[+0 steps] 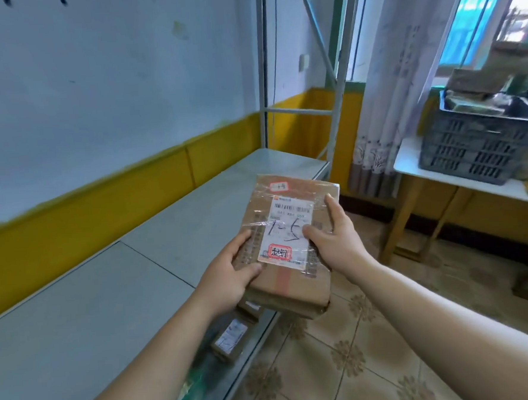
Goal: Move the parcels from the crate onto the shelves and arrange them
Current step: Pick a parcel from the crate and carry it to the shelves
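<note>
Parcel (289, 226) underside hidden, crate (470, 150) contents blurred

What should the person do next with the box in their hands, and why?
Probably set the parcel down on the grey shelf just to its left. The left hand and right hand both grip it in the air near the shelf's front edge, flat shelf space shows right beside it, and the crate on the table holds more parcels to fetch.

Crate (476, 146) on table (409, 163), right of shelf (131, 276)
</note>
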`<state>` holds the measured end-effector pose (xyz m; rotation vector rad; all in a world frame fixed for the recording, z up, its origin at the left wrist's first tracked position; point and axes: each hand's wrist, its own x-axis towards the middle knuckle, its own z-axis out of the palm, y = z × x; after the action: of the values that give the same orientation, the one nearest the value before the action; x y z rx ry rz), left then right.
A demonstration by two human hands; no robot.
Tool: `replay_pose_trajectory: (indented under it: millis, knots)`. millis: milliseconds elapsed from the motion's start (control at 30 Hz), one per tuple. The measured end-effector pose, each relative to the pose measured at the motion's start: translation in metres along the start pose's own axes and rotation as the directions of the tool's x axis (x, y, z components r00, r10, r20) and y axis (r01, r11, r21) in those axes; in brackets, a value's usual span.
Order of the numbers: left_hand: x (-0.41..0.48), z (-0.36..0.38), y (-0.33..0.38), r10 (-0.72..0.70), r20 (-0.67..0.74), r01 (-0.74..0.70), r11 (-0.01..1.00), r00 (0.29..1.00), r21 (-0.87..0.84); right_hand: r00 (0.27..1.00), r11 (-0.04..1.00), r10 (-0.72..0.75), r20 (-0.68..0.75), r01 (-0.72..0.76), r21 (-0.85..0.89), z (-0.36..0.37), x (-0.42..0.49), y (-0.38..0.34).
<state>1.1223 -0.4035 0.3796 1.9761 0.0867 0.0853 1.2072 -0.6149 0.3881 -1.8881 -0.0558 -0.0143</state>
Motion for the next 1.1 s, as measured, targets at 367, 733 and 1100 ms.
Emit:
replay_pose_trajectory:
  millis: [367, 733, 1100]
  knots:
    - [0.093, 0.013, -0.022, -0.231, -0.164, 0.227, 0.973, 0.959, -0.045, 0.962, 0.996, 0.016, 0.274, 0.009, -0.091, 0.029, 0.138, 0.025]
    - [0.133, -0.044, -0.1, -0.439, -0.305, 0.409, 0.899, 0.845, -0.158, 0.842, 0.979, 0.163, 0.514, -0.074, -0.189, 0.156, 0.2, 0.044]
    - [0.19, -0.057, -0.123, -0.414, -0.643, 0.406, 0.898, 0.644, -0.172, 0.697, 0.615, -0.155, 0.7, 0.622, -0.484, 0.194, 0.283, 0.032]
